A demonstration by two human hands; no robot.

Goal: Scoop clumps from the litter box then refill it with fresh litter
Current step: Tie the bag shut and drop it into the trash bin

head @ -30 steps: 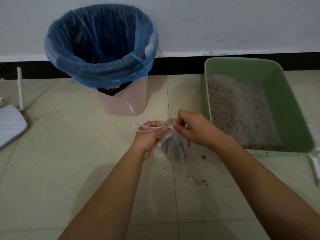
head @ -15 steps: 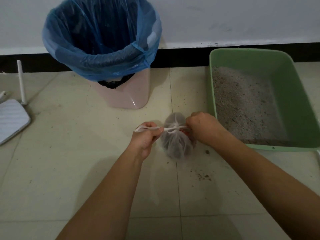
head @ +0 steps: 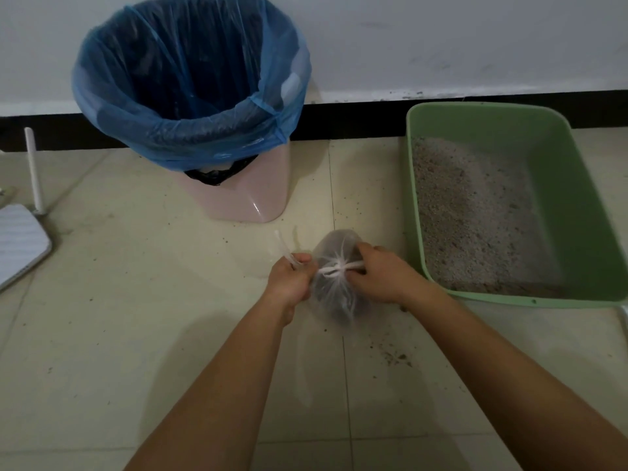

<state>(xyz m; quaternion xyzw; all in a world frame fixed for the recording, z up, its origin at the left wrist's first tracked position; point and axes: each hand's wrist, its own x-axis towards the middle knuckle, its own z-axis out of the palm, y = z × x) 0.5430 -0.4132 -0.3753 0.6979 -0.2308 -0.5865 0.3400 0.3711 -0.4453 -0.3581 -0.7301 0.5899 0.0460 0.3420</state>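
So, the pink bin (head: 238,202) with a blue liner (head: 190,107) stands by the wall on the left. The green litter box (head: 584,198) is to its right, with grey litter (head: 469,215) banked toward its left side. In front of them is a small clear bag (head: 334,294) of dark clumps. The left hand (head: 290,278) grips one tie end and the right hand (head: 380,273) pinches the other, with the knot between them. A few crumbs (head: 396,356) lie on the tiles nearby.

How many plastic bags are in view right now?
3. A small clear bag gripped by the left hand and right hand; a blue liner in the pink bin; a black bag's edge under that liner. More may be hidden inside.
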